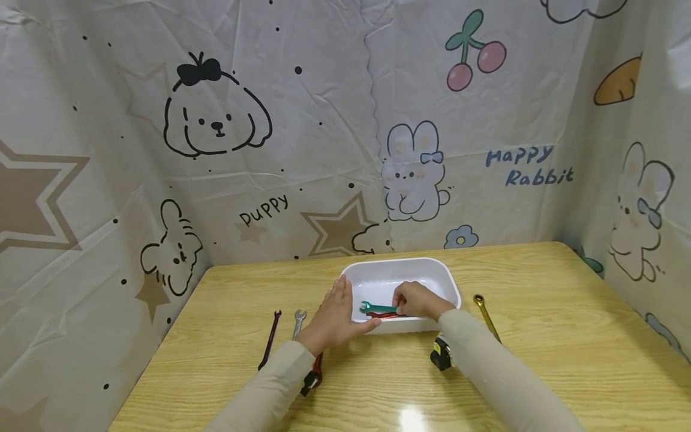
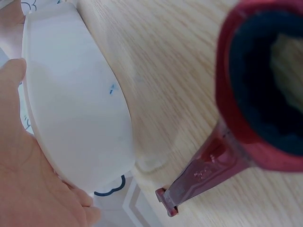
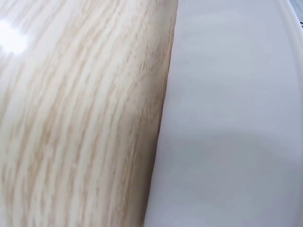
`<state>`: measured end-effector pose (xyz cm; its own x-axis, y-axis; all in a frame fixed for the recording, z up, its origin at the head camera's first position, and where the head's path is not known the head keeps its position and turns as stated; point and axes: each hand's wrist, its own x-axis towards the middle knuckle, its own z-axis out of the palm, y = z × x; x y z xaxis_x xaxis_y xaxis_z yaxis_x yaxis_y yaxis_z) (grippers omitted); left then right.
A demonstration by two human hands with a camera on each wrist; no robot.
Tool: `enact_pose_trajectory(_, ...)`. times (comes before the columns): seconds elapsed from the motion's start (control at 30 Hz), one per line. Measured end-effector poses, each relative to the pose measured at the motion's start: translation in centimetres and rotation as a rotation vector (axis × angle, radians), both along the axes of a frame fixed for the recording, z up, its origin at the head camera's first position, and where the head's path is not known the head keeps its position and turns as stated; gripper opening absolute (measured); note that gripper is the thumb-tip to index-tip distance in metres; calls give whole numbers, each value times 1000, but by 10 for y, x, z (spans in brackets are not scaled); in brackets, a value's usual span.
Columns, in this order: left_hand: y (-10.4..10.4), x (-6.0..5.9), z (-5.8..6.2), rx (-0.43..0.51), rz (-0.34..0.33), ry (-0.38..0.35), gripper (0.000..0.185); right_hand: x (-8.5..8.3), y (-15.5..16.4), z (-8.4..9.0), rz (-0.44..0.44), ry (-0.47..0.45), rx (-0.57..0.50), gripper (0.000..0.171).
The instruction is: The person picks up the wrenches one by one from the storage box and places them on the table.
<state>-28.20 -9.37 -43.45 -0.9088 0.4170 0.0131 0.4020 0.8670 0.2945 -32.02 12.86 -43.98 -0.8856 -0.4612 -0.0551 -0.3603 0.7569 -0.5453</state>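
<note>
Nearest, two beige sleeves [image 1: 513, 372] reach in over a yellow wood-grain worktop [image 1: 367, 378]. Beside the left sleeve sits a small black block [image 1: 310, 383], and just beside the right one a black block with a yellow-green patch [image 1: 441, 354]; what either is, I cannot tell. A red metal wrench with a dark, toothed ring end [image 2: 213, 158] lies by the left forearm, partly hidden from the head view by the arm; the left wrist view shows its ring end up close and its smaller end farther off.

Next come a slim purple metal wrench [image 1: 270, 339], slanting with its far end away from the person, and, to its right, a silver open-ended metal wrench [image 1: 299, 324], its near end hidden behind the left arm. Well apart on the right lies a gold-coloured ring-ended metal wrench [image 1: 488, 318], partly covered by the right sleeve.

Beyond the sleeves, the left hand [image 1: 336, 315] rests its grip spread and straight-fingered on the left end of a white, round-cornered, shallow tray [image 1: 400, 260], thumb along the near rim. The right hand [image 1: 420, 299] reaches inside, its grip pinching the right end of a green open-ended metal wrench [image 1: 378, 308]. This lies low in the tray, near the front wall, with a smaller-looking red tool [image 1: 381, 315] just beside it on the near side.

Farthest stands a pale cloth backdrop [image 1: 335, 90] printed with puppies, rabbits, stars and cherries.
</note>
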Motion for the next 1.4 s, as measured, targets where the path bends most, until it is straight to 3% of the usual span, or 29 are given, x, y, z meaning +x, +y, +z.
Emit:
enact_pose_trajectory(0.93,0,0,-1,9,-4,3,115,-1,2,3,-6,-7,-21,9)
enact_pose_trajectory(1.4,1,2,2,-1,10,-6,117,-7,6,25,-82,58,-98,6)
